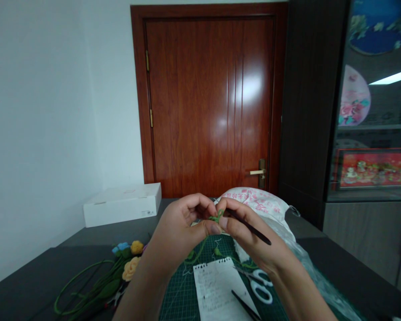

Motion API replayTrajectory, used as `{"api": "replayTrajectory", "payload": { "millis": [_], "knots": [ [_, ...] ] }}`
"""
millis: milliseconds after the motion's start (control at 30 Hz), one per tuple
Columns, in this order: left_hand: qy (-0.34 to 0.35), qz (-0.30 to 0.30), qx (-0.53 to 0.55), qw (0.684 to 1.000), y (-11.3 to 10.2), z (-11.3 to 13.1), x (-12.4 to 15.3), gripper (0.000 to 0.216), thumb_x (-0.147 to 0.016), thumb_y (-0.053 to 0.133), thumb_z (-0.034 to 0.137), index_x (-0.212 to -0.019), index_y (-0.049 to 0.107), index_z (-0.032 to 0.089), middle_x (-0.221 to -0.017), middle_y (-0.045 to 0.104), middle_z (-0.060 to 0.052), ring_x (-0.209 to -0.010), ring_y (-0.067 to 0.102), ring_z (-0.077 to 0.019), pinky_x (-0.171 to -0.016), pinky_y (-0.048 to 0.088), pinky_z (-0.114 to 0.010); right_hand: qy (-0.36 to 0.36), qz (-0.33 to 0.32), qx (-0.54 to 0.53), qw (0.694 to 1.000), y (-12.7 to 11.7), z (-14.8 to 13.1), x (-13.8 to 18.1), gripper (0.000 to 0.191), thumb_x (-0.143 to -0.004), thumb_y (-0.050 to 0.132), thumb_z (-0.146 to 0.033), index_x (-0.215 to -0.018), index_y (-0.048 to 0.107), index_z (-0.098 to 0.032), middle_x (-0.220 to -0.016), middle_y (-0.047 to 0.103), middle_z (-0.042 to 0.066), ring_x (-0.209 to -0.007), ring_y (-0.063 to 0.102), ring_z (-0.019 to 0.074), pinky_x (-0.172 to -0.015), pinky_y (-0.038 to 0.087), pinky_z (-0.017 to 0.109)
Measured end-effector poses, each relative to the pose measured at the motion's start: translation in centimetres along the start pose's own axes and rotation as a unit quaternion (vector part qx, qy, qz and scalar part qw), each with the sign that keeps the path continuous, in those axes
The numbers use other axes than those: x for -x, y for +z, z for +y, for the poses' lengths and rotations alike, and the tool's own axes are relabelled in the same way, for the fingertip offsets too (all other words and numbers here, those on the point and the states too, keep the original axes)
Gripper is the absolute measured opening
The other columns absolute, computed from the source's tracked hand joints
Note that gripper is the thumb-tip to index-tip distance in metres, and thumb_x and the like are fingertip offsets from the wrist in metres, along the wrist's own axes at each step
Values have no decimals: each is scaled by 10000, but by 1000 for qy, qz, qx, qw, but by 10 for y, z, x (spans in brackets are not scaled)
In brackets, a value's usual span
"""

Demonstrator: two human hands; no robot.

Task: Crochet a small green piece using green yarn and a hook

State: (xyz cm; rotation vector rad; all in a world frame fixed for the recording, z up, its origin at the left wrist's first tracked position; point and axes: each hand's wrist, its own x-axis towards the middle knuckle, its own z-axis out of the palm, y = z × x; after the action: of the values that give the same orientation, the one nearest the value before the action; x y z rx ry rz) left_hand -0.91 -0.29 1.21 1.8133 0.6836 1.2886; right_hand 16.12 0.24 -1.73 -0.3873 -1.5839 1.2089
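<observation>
— Where do we find the work?

— Raised above the surface, between both grips. Our left hand (183, 227) has its grip closed, thumb and forefinger pinching the green yarn piece (216, 217). Our right hand (254, 252) is closed on the crochet hook (259, 235), whose tip meets the yarn just beside the left grip.

— How will it handle?

— Light, soft and limp, we judge (it would slump without the pinch). It is best held close to the working loop. The hook looks thin, stiff and smooth.

— Any writing?

— The notepad (217, 285) below the grips carries handwriting too small to read. The bag (254, 200) beyond them has pink print, and the white box (123, 203) a small label, but we can read neither.
</observation>
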Motion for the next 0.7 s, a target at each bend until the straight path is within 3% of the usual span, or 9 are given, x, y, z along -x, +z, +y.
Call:
{"api": "replayTrajectory", "payload": {
  "millis": [133, 233, 333, 400, 500, 567, 700],
  "knots": [
    [-13, 6, 11, 1000, 0, 1, 0, 170, -689, 789, 115, -752, 643, 178, -711, 624, 21, -696, 569, -135, -632, 463, -248, 2, -8, 37, 999, 1, -3, 1, 343, -847, 753, -509, -844, 590, -207, -776, 487, -26, -729, 426, 144, -643, 305, 273],
    [-21, 14, 21, 999, 0, 2, 1, 161, -690, 781, 117, -749, 641, 172, -716, 636, 21, -704, 586, -133, -657, 473, -251, -53, 1, 98, 994, 0, -2, 2, 309, -944, 626, -530, -920, 596, -223, -828, 498, -10, -762, 452, 154, -673, 352, 280],
    [-33, 29, 27, 999, -1, 1, 1, 157, -694, 768, 119, -768, 638, 165, -766, 672, 4, -748, 635, -146, -703, 497, -268, -115, 43, 107, 987, -2, 4, 0, 416, -1003, 441, -609, -1081, 624, -244, -913, 529, 17, -850, 506, 177, -757, 413, 304],
    [-41, 39, 21, 998, -2, 1, 0, 150, -712, 767, 146, -774, 632, 162, -761, 686, -4, -732, 659, -154, -700, 506, -280, -144, 95, 85, 981, -4, 7, -1, 484, -1014, 389, -622, -1030, 671, -229, -848, 532, 17, -814, 508, 176, -741, 416, 309],
    [-53, 51, 14, 997, -2, 1, 0, 141, -752, 753, 193, -785, 620, 159, -698, 682, 3, -629, 659, -145, -639, 496, -279, -166, 145, 8, 975, -3, 7, -1, 363, -1038, 462, -452, -853, 664, -213, -624, 469, -32, -611, 451, 138, -611, 367, 286],
    [-59, 54, 17, 997, -2, 1, 0, 155, -751, 756, 197, -778, 608, 160, -656, 666, 17, -569, 641, -134, -593, 479, -267, -164, 131, -42, 977, 0, 4, 0, 233, -1018, 521, -353, -862, 632, -219, -546, 451, -63, -521, 425, 120, -553, 335, 271],
    [-65, 54, 16, 996, -1, 2, 1, 164, -741, 764, 189, -766, 603, 165, -610, 637, 40, -525, 615, -122, -549, 454, -252, -166, 110, -38, 979, 5, 2, 2, 216, -988, 591, -369, -827, 562, -227, -545, 520, -64, -494, 460, 115, -535, 347, 268]
  ]
}}
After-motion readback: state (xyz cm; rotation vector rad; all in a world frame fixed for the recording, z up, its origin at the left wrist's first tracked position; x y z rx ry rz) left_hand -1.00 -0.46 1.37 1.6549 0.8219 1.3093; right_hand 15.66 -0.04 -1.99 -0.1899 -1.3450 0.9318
